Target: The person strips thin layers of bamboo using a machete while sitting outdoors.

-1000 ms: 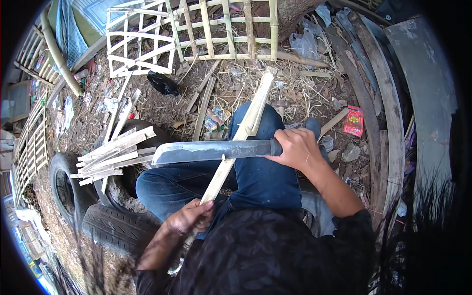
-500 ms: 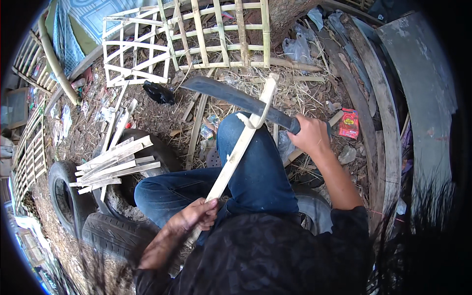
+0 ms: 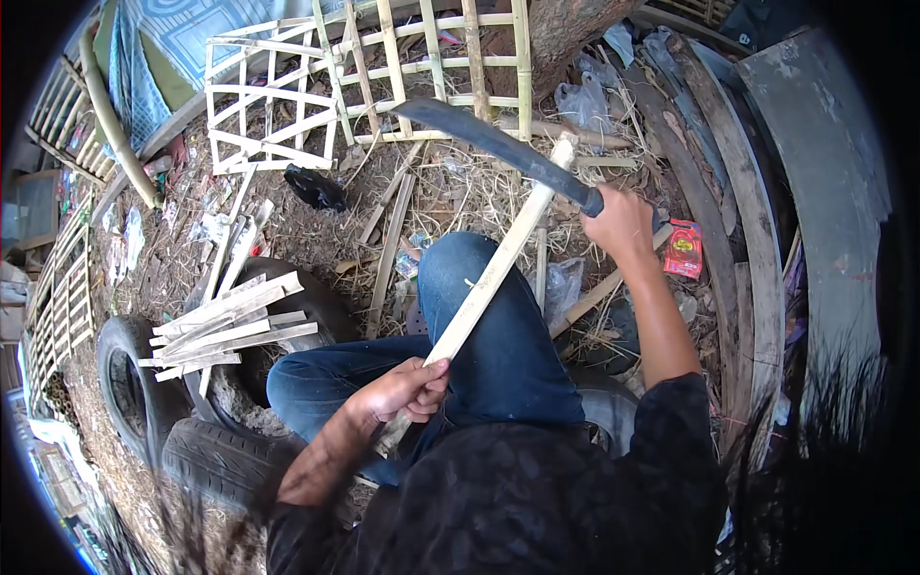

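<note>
A pale split bamboo strip (image 3: 498, 264) slants across my raised knee, its far end up by the blade. My left hand (image 3: 410, 391) is closed around its lower part, near my lap. In my right hand (image 3: 621, 228) is the dark handle of a machete (image 3: 498, 144). The long, dark, curved blade points up and left and crosses the strip close to its far end. A small sliver sticks up from the strip above the knee.
Cut bamboo strips (image 3: 230, 321) lie piled over old tires (image 3: 134, 374) at the left. Lattice bamboo panels (image 3: 422, 67) stand ahead, beside a tree trunk (image 3: 565, 38). Weathered planks (image 3: 733, 172) line the right side, near a red packet (image 3: 682, 249). Straw and plastic scraps litter the ground.
The machete has moved toward the strip's far end, and the curled shaving on the strip is gone. My left hand and the strip have shifted slightly to the right.
</note>
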### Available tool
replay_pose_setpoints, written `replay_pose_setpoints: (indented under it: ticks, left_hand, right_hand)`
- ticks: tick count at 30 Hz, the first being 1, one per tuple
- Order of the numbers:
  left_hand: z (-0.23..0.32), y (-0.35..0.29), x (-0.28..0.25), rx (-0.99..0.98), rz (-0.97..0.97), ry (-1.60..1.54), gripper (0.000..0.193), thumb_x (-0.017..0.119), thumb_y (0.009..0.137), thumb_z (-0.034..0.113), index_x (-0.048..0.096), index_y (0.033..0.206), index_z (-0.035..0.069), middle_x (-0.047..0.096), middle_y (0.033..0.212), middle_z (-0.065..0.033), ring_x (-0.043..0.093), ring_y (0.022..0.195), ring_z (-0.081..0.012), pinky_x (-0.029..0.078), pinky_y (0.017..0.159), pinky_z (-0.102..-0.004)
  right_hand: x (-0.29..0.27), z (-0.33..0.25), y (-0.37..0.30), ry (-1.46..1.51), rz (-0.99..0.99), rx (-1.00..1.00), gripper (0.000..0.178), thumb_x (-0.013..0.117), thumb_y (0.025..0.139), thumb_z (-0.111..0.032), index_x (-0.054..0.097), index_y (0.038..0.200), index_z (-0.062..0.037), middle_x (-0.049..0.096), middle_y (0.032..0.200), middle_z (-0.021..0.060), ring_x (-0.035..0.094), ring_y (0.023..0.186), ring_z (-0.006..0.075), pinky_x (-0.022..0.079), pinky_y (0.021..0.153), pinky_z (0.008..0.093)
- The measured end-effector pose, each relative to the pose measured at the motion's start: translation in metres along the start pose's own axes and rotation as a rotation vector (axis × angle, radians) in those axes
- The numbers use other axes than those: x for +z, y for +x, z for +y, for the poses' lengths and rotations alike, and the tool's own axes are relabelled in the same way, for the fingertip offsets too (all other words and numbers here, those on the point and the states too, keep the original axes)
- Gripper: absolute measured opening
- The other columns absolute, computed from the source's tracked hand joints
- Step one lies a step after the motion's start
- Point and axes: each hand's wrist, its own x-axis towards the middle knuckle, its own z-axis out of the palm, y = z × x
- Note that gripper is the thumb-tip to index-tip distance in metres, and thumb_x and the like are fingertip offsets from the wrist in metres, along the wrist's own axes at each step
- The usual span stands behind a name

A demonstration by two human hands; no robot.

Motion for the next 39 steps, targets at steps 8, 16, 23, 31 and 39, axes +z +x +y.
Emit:
replay_pose_setpoints:
  ticks: [8, 16, 23, 31, 39]
  left_hand:
    - [0.003, -0.004, -0.011, 0.055, 0.074, -0.033, 0.046, 0.04, 0.102, 0.042, 0.032, 0.065, 0.016, 0.022, 0.054, 0.0077, 0.019, 0.043, -0.0043, 0.016, 0.038, -0.0214]
    - [0.006, 0.001, -0.011, 0.085, 0.206, 0.12, 0.045, 0.04, 0.102, 0.042, 0.031, 0.065, 0.017, 0.022, 0.056, 0.0085, 0.02, 0.044, -0.0042, 0.017, 0.039, -0.0217]
    - [0.013, 0.009, 0.007, 0.155, 0.365, 0.339, 0.045, 0.041, 0.102, 0.041, 0.036, 0.066, 0.014, 0.026, 0.055, 0.0087, 0.024, 0.044, -0.0036, 0.021, 0.039, -0.0222]
    - [0.006, 0.022, 0.011, 0.329, 0.505, 0.594, 0.042, 0.043, 0.102, 0.036, 0.044, 0.07, 0.009, 0.041, 0.053, 0.0046, 0.035, 0.04, -0.0047, 0.03, 0.037, -0.0229]
    - [0.002, 0.017, 0.037, 0.405, 0.677, 0.646, 0.038, 0.047, 0.101, 0.03, 0.047, 0.074, 0.003, 0.041, 0.06, 0.0051, 0.036, 0.057, -0.0041, 0.032, 0.049, -0.0263]
  right_hand:
    - [-0.001, -0.027, -0.032, 0.263, -0.188, -0.14, 0.016, 0.068, 0.068, -0.021, 0.062, 0.074, -0.0084, 0.064, 0.066, 0.0163, 0.063, 0.067, 0.0393, 0.051, 0.065, 0.0479]
    - [-0.004, -0.049, -0.06, 0.256, -0.247, -0.372, 0.03, 0.072, 0.067, -0.034, 0.06, 0.073, -0.0069, 0.064, 0.066, 0.0146, 0.065, 0.065, 0.0347, 0.05, 0.06, 0.0443]
    - [-0.006, -0.055, -0.067, 0.303, -0.27, -0.369, 0.029, 0.071, 0.066, -0.033, 0.061, 0.074, -0.0071, 0.064, 0.065, 0.0144, 0.065, 0.065, 0.0342, 0.05, 0.06, 0.0445]
    - [-0.011, -0.061, -0.059, 0.301, -0.33, -0.334, 0.022, 0.068, 0.067, -0.028, 0.064, 0.072, -0.0074, 0.064, 0.063, 0.0153, 0.065, 0.064, 0.0353, 0.051, 0.062, 0.0449]
    - [0.008, -0.064, -0.046, 0.206, -0.36, -0.306, 0.019, 0.068, 0.064, -0.023, 0.066, 0.073, -0.0074, 0.065, 0.066, 0.015, 0.066, 0.065, 0.0339, 0.052, 0.064, 0.0442]
